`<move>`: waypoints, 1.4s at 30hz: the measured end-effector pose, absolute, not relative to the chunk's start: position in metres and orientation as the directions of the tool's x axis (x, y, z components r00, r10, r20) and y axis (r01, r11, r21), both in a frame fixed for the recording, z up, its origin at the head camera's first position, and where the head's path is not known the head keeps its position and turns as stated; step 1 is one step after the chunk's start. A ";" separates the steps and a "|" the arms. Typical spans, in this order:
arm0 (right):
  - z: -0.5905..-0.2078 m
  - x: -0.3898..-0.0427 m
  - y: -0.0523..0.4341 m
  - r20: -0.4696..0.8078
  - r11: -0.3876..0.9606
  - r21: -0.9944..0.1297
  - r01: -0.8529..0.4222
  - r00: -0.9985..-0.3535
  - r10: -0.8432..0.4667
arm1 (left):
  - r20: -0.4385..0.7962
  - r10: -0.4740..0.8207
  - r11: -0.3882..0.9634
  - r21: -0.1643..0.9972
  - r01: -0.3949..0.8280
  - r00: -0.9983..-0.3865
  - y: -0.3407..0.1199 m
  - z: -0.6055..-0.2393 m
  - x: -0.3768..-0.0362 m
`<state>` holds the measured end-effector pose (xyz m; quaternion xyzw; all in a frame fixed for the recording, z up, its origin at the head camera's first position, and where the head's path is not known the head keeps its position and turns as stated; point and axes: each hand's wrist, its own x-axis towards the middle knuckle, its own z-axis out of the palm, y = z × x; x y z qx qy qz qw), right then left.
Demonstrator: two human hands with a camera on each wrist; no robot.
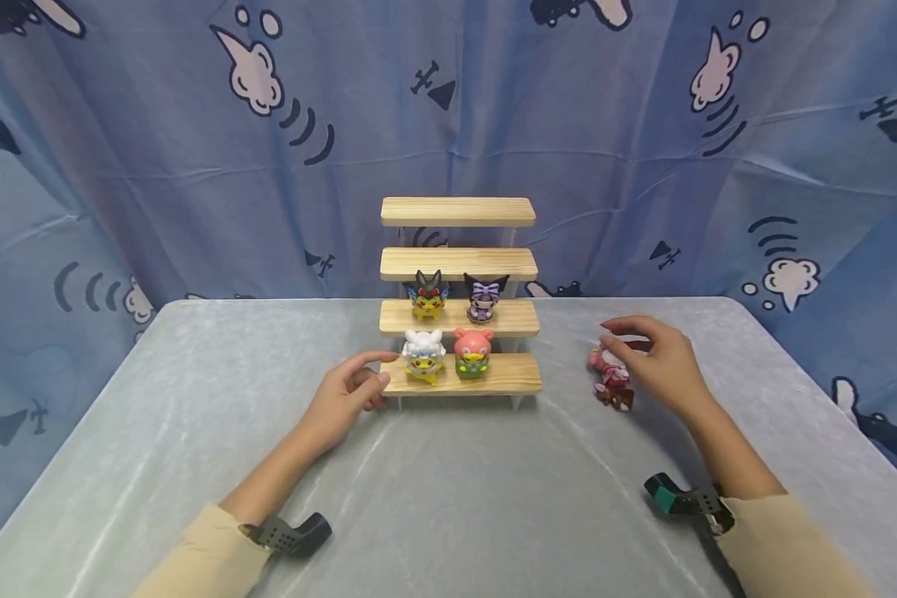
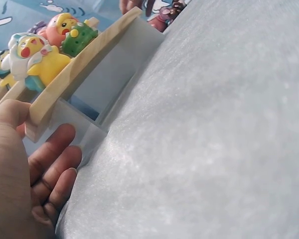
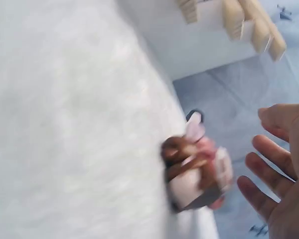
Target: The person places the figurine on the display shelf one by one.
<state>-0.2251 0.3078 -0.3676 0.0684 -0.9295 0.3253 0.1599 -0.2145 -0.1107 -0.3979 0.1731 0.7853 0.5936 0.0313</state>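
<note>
A wooden tiered display stand [image 1: 459,264] with clear supports stands on the table. The left hand [image 1: 347,392] holds the left end of its lowest shelf [image 2: 89,67] between thumb and index finger, the other fingers loosely bent beside the support. On that shelf sit a white-hooded yellow figurine [image 1: 423,357] and a pink-hooded figurine [image 1: 473,353]. One tier up are a black-eared yellow figurine [image 1: 428,296] and a purple-and-black figurine [image 1: 483,297]. Right of the stand, the right hand [image 1: 661,361] hovers with parted fingers by a pink-and-brown figurine [image 3: 197,172], which is blurred and apart from the fingers in the right wrist view.
A grey cloth-covered table [image 1: 463,490] lies under everything. Behind it hangs a blue patterned curtain [image 1: 448,108]. The stand's top tier [image 1: 456,209] bears no figurine. A dark strap device [image 1: 291,536] is on the left wrist and another [image 1: 688,498] on the right.
</note>
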 end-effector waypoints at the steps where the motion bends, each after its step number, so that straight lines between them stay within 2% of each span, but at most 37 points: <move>1: -0.372 -0.225 0.310 0.344 0.778 -0.586 -0.227 -0.939 -0.014 | 0.157 0.310 0.236 0.943 0.236 -0.938 -0.111 -0.398 -0.215; 6: -0.390 -0.227 0.321 0.361 0.755 -0.619 -0.216 -0.932 0.029 | 0.149 0.309 0.233 0.946 0.227 -0.939 -0.110 -0.401 -0.216; 16: -0.407 -0.229 0.331 0.296 0.720 -0.670 -0.181 -0.955 0.036 | 0.150 0.311 0.252 0.939 0.233 -0.939 -0.110 -0.396 -0.215; 22: -0.411 -0.229 0.335 0.244 0.751 -0.635 -0.180 -0.969 -0.026 | 0.155 0.315 0.238 0.942 0.236 -0.936 -0.109 -0.395 -0.215; 27: -0.413 -0.233 0.335 0.217 0.774 -0.609 -0.173 -0.975 -0.047 | 0.155 0.304 0.231 0.945 0.230 -0.940 -0.113 -0.413 -0.224; 35: -0.414 -0.231 0.332 0.254 0.739 -0.646 -0.192 -0.967 -0.030 | 0.157 0.300 0.232 0.945 0.231 -0.941 -0.115 -0.422 -0.229; 42: -0.417 -0.231 0.334 0.316 0.711 -0.665 -0.229 -0.949 -0.010 | 0.157 0.308 0.237 0.943 0.235 -0.938 -0.111 -0.404 -0.218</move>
